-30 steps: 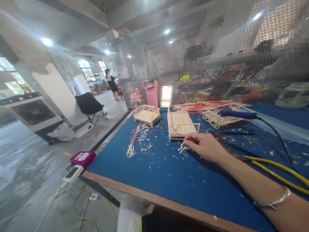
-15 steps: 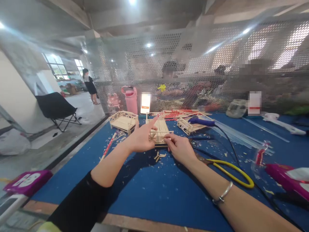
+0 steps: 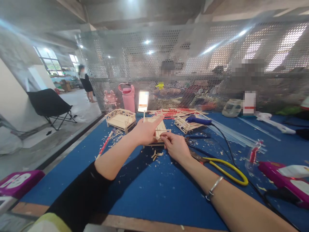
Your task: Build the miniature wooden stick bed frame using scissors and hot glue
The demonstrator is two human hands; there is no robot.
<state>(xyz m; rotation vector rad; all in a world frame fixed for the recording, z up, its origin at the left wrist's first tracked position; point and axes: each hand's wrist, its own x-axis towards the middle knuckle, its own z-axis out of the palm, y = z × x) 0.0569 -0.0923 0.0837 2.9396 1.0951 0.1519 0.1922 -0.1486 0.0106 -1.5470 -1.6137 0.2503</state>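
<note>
A small slatted furniture model [image 3: 161, 131] of thin wooden sticks lies between my hands, with a thin crossbar stick [image 3: 166, 130] across its near part. My left hand [image 3: 146, 132] is closed on the model's left side, its index finger stretched out over the slats and its lower fingers mostly hidden. At the front right corner, my right hand [image 3: 178, 146] is closed in a pinch at the crossbar's end; its fingertips partly hide what they grip. Several cut stick bits [image 3: 156, 155] lie just in front.
A railed stick model [image 3: 120, 118] stands left; another model [image 3: 183, 124] sits right, beneath a blue-handled corded tool [image 3: 199, 120]. Yellow-handled scissors [image 3: 227, 167] lie by my right forearm. Behind are red-and-white sticks [image 3: 169, 112], a pink bottle [image 3: 128, 98] and a perforated screen [image 3: 140, 67].
My left hand has lowered its raised thumb and turned over the model, index finger pointing right. My right hand keeps its pinch at the corner. The whole view has shifted slightly.
</note>
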